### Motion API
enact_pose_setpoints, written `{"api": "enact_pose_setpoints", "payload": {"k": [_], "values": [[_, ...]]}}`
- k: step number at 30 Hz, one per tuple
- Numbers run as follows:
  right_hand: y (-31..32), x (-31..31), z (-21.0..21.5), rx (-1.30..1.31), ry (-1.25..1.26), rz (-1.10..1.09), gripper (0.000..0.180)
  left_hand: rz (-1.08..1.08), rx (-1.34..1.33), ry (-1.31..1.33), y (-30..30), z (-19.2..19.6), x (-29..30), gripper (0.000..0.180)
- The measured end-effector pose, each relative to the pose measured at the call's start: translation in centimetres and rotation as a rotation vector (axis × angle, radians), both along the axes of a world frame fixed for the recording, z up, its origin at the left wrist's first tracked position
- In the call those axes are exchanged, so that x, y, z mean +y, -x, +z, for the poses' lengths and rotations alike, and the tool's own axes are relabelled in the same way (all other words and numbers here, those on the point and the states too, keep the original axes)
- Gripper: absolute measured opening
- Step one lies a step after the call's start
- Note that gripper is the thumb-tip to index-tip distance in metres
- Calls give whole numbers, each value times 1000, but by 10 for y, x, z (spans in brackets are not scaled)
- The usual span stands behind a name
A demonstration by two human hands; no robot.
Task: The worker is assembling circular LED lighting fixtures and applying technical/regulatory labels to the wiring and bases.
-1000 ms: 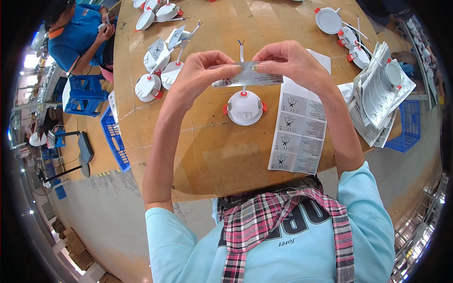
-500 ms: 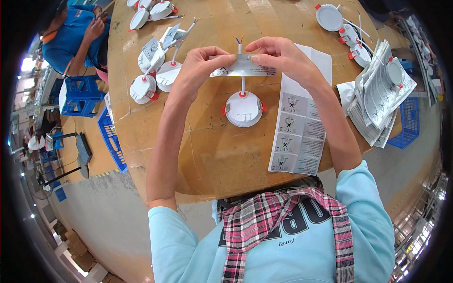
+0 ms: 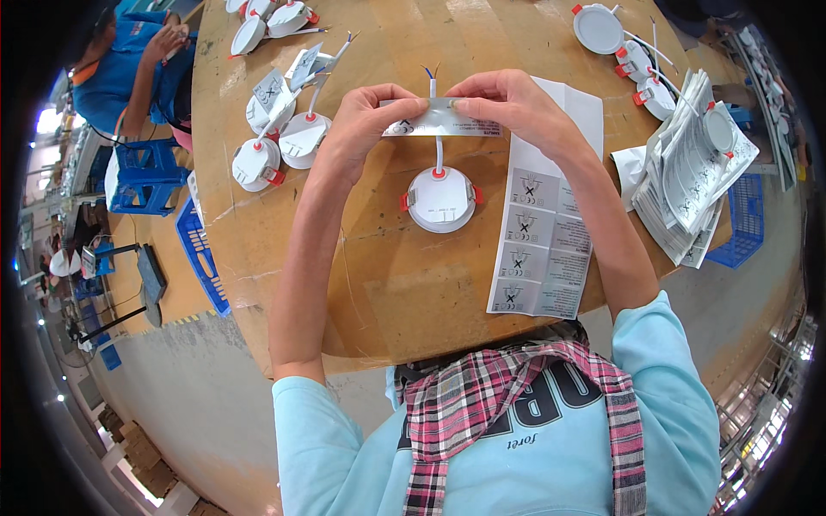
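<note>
A round white downlight (image 3: 440,203) with red-tipped spring clips lies on the table in front of me. Its white cable runs away from me and ends in bare coloured wires. Across that cable lies a silvery-white label (image 3: 456,122), printed side up. My left hand (image 3: 372,119) pinches the label near its left part between thumb and fingers. With thumb and index finger, my right hand (image 3: 499,101) pinches it just right of the cable. To the right, partly under my right forearm, rests a sheet of printed labels (image 3: 540,249).
Several downlights (image 3: 303,139) with cables, some bearing labels, stand at the left. A stack of label sheets (image 3: 680,172) lies right, a downlight on top, more downlights (image 3: 600,29) beyond. Blue crates (image 3: 201,258) flank the table (image 3: 387,292). Another person (image 3: 129,73) sits far left.
My hands keep their pinch on the label across the cable, with hardly any motion. The whole view has shifted slightly. The other person's hands have moved a little.
</note>
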State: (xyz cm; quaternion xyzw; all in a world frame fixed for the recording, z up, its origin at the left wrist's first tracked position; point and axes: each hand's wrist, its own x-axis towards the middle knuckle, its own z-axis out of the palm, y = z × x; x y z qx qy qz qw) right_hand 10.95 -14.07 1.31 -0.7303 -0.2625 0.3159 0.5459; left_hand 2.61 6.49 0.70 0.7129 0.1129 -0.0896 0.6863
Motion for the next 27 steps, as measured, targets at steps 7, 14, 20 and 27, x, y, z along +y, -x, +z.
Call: {"api": "enact_pose_setpoints", "payload": {"k": [7,14,20,27], "values": [[3,1,3,-7,14,5,30,45,-2,57,4,-1,-2,16],[1,-1,-6,-67,-61,7,27,44,16,70,8,2,-7,19],[1,-1,-4,-35,-70,14,27,8,-23,103,10,5,-7,22],[2,-2,3,4,-11,29,25,36,17,-15,2,4,3,42]]}}
